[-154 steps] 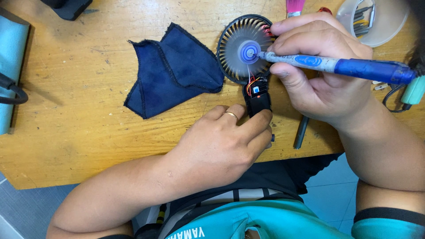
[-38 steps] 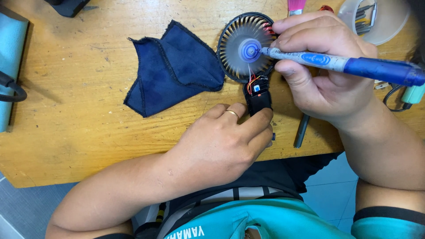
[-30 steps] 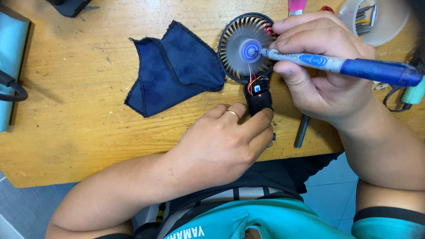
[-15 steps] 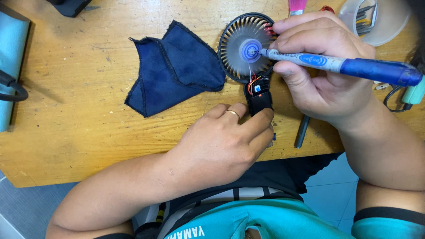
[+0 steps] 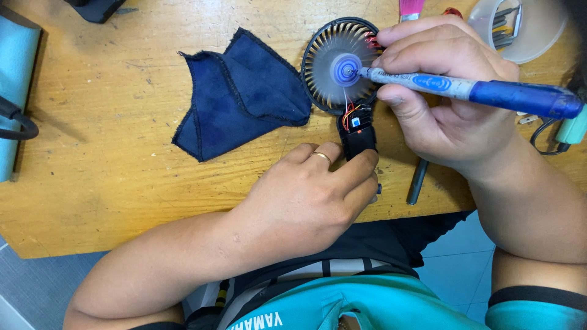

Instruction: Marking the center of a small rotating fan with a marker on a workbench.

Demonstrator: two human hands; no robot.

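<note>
The right hand (image 5: 455, 101) is clenched around a blue-handled screwdriver (image 5: 471, 91), thumb and fingers pinching the pale, printed part of its shaft near the tip. The tool lies almost level across the upper right of the frame, its blue handle running out toward the right edge and its tip set on the blue hub at the middle of a small handheld fan (image 5: 341, 67). The fan lies flat on the wooden table (image 5: 110, 165), in the upper middle of the frame. Its round black housing is open on top, with pale blades showing around the hub. Thin red and orange wires run down from the fan head into its black handle, where a small blue part shows.

The left hand (image 5: 309, 198) is in the lower middle of the frame, closed over the lower end of the fan's handle. Its fingers wrap the black stem and hold it against the table edge; a ring sits on one finger.

Just left of the fan head, touching its rim, lies a crumpled dark blue cloth (image 5: 241, 95). A dark metal rod (image 5: 417, 181) lies on the table below the right hand. A clear round container (image 5: 532, 27) with metal pieces inside stands in the upper right corner, and a pink-handled object (image 5: 411, 7) pokes in at the top edge.
</note>
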